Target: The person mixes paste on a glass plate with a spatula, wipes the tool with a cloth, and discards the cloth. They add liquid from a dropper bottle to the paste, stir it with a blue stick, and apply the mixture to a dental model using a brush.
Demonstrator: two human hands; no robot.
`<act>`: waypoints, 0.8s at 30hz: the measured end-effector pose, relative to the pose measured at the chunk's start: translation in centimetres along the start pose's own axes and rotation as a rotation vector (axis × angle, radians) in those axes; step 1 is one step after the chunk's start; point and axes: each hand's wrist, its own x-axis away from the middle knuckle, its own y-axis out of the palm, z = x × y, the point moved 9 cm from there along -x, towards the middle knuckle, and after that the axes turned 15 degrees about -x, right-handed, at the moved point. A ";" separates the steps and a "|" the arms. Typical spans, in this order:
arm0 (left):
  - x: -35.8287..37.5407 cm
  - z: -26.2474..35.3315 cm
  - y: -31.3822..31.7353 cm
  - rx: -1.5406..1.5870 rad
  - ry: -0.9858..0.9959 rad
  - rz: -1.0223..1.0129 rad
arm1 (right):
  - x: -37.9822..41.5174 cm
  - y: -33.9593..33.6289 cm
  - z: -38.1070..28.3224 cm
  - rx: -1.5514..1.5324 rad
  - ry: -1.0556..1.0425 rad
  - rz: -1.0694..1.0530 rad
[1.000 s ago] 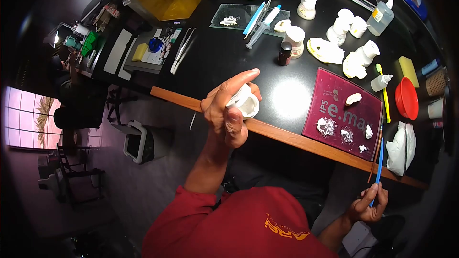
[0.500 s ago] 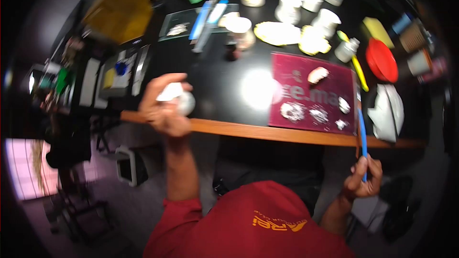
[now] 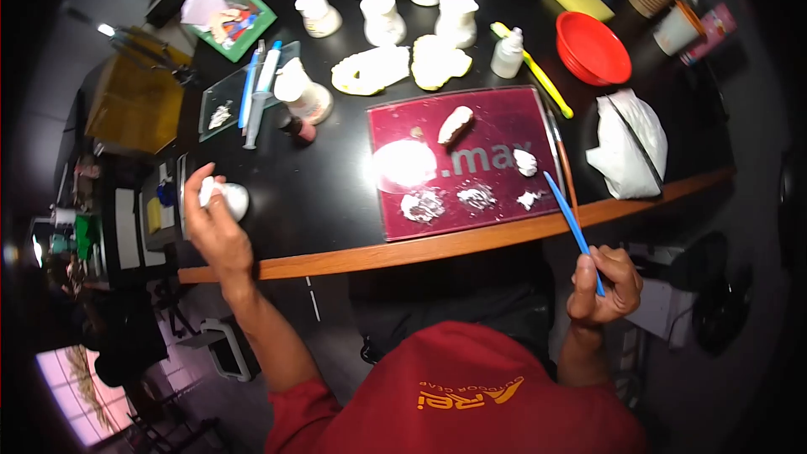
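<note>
My left hand (image 3: 220,235) is at the left by the table edge. Its fingers are closed around the narrow part of a white bottle-like container (image 3: 235,200), whose rounded end shows to the right. Below the table's right part, my right hand (image 3: 607,284) pinches a slim blue stick tool (image 3: 568,219). The tool's tip points up toward a maroon slab (image 3: 496,109) with grey lettering. On that slab lie a white lump (image 3: 526,163), smaller white crumbs (image 3: 529,200), two smeared white patches (image 3: 422,206) and an elongated pinkish-white piece (image 3: 456,124).
White bottles (image 3: 384,21) and yellow-white moulded pieces (image 3: 370,72) stand behind the slab. A dropper bottle (image 3: 508,55), red bowl (image 3: 593,50), yellow sponge (image 3: 579,0) and white bag (image 3: 629,147) are to the right. A glass plate (image 3: 214,99) with slim tools lies left.
The view has turned, so the table's contents appear farther left. My left hand still holds the white container and my right hand the blue tool, its tip now close to the slab's right edge.
</note>
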 end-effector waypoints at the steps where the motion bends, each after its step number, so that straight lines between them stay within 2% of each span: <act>1: 0.0 0.4 0.0 -0.014 0.042 0.008 | 0.1 -0.2 0.2 0.009 0.002 0.008; 3: 0.0 1.4 -0.2 -0.045 0.079 0.016 | 0.1 -0.3 0.3 -0.003 -0.016 0.011; 6: -0.2 5.6 -2.0 -0.246 0.308 0.250 | 0.2 -0.5 0.5 -0.032 -0.009 0.014; 8: -0.9 9.5 -2.0 -0.214 0.403 0.247 | 0.2 -0.7 0.6 -0.041 -0.001 0.014; 12: -3.0 17.9 1.8 -0.150 0.644 0.059 | 0.1 -1.1 0.6 -0.060 -0.021 0.018; 13: -3.7 19.5 3.7 -0.154 0.671 -0.034 | 0.1 -1.2 0.5 -0.064 -0.021 0.018; 15: -5.1 21.4 7.7 -0.212 0.813 -0.073 | 0.0 -1.4 0.3 -0.079 -0.027 0.016; 16: -6.3 21.8 10.2 -0.268 0.710 -0.189 | 0.0 -1.4 0.2 -0.082 -0.026 0.015; 18: -8.1 22.5 14.0 -0.404 0.756 -0.201 | 0.2 -1.6 0.2 -0.095 -0.011 0.034; 20: -9.1 22.5 16.5 -0.398 0.616 -0.349 | -0.7 -1.1 -0.7 -0.090 -0.077 -0.001; 22: -9.8 22.2 18.4 -0.436 0.617 -0.424 | -0.4 -1.3 -0.6 -0.106 -0.036 -0.011; 24: -10.0 22.0 18.3 -0.366 0.581 -0.378 | -0.2 -1.2 -0.5 -0.125 -0.006 -0.028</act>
